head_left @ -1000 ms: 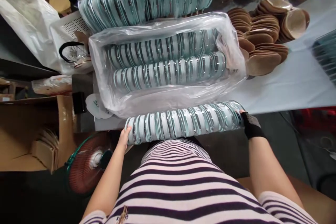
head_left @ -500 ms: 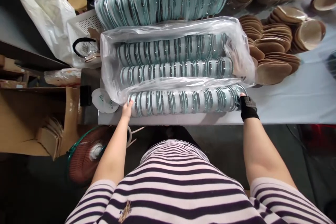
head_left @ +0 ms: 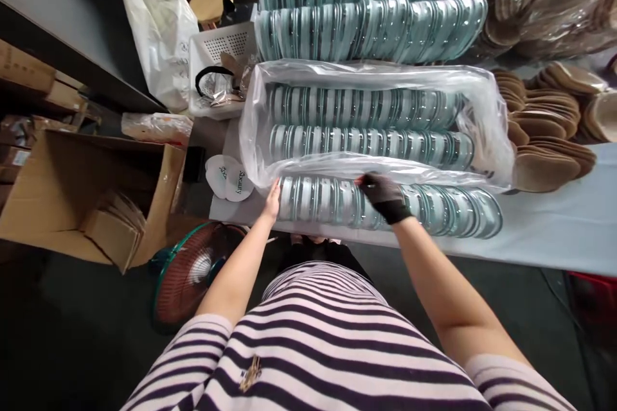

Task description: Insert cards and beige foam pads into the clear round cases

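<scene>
A clear plastic bag (head_left: pixel 486 109) holding two rows of teal-and-white round items lay on the pale counter (head_left: pixel 569 231), its near lip draped over a third long row of teal-and-white round items (head_left: pixel 448 209) at the counter's near edge. Farther off stood more teal stacks (head_left: pixel 371 29); to the right, brown oval pieces (head_left: pixel 544 141). At left sat a white perforated basket (head_left: pixel 216 51), an open cardboard box (head_left: pixel 72 186) and a red fan (head_left: pixel 193 270). White oval tags (head_left: pixel 231 176) read "Beauty". The bare left hand (head_left: pixel 272 198) pressed flat against the row's left end. The black-gloved right hand (head_left: pixel 383 196) rested on the row's middle, fingers pinching the bag's lip.
</scene>
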Demonstrator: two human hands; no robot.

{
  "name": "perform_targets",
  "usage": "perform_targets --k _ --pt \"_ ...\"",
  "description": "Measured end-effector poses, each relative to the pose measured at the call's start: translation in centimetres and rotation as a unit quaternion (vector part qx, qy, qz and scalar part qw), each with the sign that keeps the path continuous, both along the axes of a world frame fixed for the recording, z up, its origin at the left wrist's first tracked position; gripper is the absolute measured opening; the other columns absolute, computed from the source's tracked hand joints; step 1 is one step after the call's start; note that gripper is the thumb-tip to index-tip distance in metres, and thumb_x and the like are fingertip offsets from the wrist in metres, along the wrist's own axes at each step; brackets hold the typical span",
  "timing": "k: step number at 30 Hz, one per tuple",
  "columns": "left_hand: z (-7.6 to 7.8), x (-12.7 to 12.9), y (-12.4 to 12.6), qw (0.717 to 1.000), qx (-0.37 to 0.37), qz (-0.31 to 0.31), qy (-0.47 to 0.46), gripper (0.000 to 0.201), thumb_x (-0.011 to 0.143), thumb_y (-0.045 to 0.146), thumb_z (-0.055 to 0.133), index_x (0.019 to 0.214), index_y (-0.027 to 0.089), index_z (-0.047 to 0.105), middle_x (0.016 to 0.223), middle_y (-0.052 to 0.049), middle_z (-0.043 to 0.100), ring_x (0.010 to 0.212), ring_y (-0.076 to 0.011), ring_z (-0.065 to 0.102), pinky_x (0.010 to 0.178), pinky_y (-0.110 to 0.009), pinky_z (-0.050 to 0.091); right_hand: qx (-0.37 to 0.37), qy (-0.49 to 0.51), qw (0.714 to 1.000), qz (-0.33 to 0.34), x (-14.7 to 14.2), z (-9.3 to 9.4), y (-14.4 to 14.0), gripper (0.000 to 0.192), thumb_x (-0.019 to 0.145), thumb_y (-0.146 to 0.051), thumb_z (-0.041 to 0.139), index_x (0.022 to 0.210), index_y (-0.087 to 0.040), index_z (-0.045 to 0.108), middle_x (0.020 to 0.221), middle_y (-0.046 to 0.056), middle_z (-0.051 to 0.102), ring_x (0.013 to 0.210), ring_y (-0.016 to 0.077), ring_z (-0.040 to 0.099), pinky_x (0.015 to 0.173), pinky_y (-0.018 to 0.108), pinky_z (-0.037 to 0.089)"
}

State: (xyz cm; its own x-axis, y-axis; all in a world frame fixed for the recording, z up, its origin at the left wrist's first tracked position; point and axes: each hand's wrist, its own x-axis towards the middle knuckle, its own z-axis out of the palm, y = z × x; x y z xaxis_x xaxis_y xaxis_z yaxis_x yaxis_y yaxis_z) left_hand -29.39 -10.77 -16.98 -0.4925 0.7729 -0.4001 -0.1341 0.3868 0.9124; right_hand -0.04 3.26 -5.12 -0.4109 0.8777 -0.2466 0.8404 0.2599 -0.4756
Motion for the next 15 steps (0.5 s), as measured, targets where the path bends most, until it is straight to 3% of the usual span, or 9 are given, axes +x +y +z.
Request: perform_targets --k 2,4,6,10,15 --pt "-0.4 0.5 0.2 1.0 0.0 -0.009 -0.012 0.05 0.099 0.035 0.035 0.145 0.019 0.045 0.156 -0.006 0.038 0.147 -0.0177 0.027 0.121 -0.033 0.021 -0.026 -0.056 0.989 0.137 -8.9 -0.1 -0.4 0.026 0.09 -0.034 0.052 0.094 -0.02 0.074 0.104 0.01 0.073 0.094 0.0212 0.066 0.081 0.028 0.046" --pt "-0.8 0.9 0.5 1.0 0.004 -0.019 -0.014 0.05 0.1 0.036 0.033 0.147 0.02 0.041 0.156 -0.006 0.037 0.147 -0.0189 0.027 0.122 -0.037 0.021 -0.06 -0.124 0.971 0.198 -15.9 -0.9 -0.5 0.029 0.091 -0.032 0.05 0.106 -0.02 0.072 0.113 0.01 0.071 0.101 0.0221 0.065 0.085 0.028 0.047" --pt "-1.1 1.2 0.7 0.999 0.013 -0.026 -0.017 0.05 0.1 0.037 0.033 0.147 0.021 0.04 0.156 -0.007 0.038 0.147 -0.0204 0.028 0.121 -0.04 0.024 -0.089 -0.168 0.955 0.227 -20.4 -1.6 -0.3 0.035 0.088 -0.024 0.054 0.121 -0.019 0.065 0.122 0.011 0.068 0.107 0.0223 0.064 0.087 0.028 0.048" --pt "-1.4 1.6 0.8 0.999 0.033 -0.023 -0.03 0.05 0.1 0.037 0.037 0.146 0.018 0.042 0.155 -0.01 0.039 0.146 -0.0223 0.03 0.121 -0.037 0.025 -0.104 -0.222 0.936 0.253 -23.6 -2.4 0.5 0.042 0.079 -0.016 0.063 0.12 -0.01 0.064 0.121 0.018 0.067 0.105 0.0269 0.065 0.084 0.033 0.051" --pt "-1.5 1.8 0.9 0.998 0.047 -0.022 -0.017 0.048 0.1 0.035 0.036 0.143 0.016 0.046 0.152 -0.011 0.043 0.145 -0.0265 0.032 0.121 -0.037 0.025 -0.106 -0.25 0.913 0.304 -24.0 -2.7 0.8 0.028 0.081 -0.015 0.062 0.107 -0.014 0.07 0.107 0.013 0.071 0.094 0.0239 0.067 0.08 0.03 0.051"
